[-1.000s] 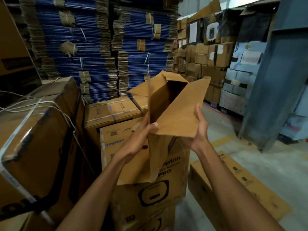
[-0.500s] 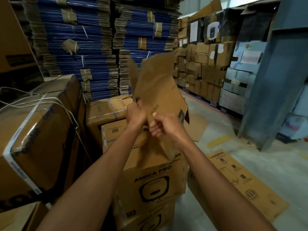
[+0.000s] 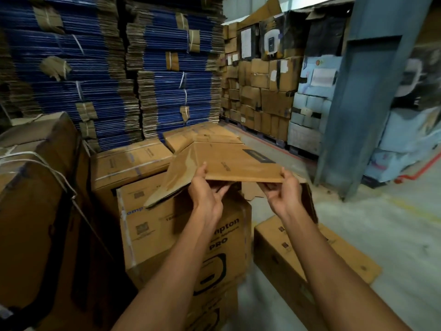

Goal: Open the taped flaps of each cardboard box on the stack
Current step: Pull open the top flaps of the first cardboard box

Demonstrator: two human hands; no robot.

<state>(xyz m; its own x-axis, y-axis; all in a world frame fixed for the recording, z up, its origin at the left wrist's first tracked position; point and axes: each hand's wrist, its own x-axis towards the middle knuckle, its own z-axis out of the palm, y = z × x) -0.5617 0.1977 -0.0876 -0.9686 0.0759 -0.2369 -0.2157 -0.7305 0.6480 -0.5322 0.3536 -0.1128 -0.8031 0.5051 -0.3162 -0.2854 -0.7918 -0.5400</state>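
The box lay flattened and about level just ahead of the 2 hands, above the stack, its near edge running left to right. Left hand and right hand each pinched that edge, thumbs on top, equally near.

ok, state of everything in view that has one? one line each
flattened brown cardboard box: held roughly level over the stack, left flap drooping.
left hand: pinches its near edge, thumb on top.
right hand: pinches the near edge's right corner.
printed brown cardboard box below: upright, top hidden.
strapped brown cardboard box, left: closed, white straps on.
brown cardboard box on the floor, right: lying flat, closed.
blue-edged flat carton bundles: stacked, tied.
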